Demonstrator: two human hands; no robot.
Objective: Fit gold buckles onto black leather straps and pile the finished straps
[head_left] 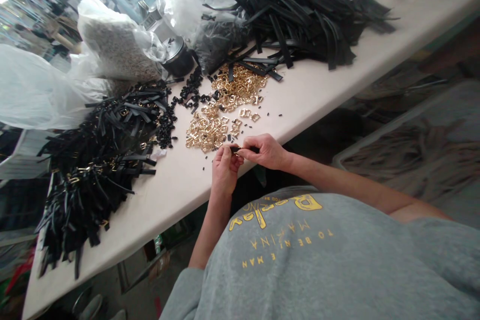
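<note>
At the table's front edge, my left hand (225, 166) is closed, pinching a short black strap (235, 149) between thumb and fingers. My right hand (268, 152) is closed on the same strap from the other side, and a dark end shows beside its fingers. A small gold glint, possibly a buckle, shows between the hands; the fingers cover most of it. Just beyond them lies a spread pile of gold buckles (206, 131), with a second heap of gold buckles (240, 82) behind. Small black pieces are scattered around the buckles.
Black straps fitted with gold buckles (108, 155) are heaped at left. Loose black straps (307, 15) lie at the back right. Clear plastic bags (116, 40), a dark metal mug (179, 57) and small black loops (191, 85) stand or lie behind. The pale table (180, 192) slants across.
</note>
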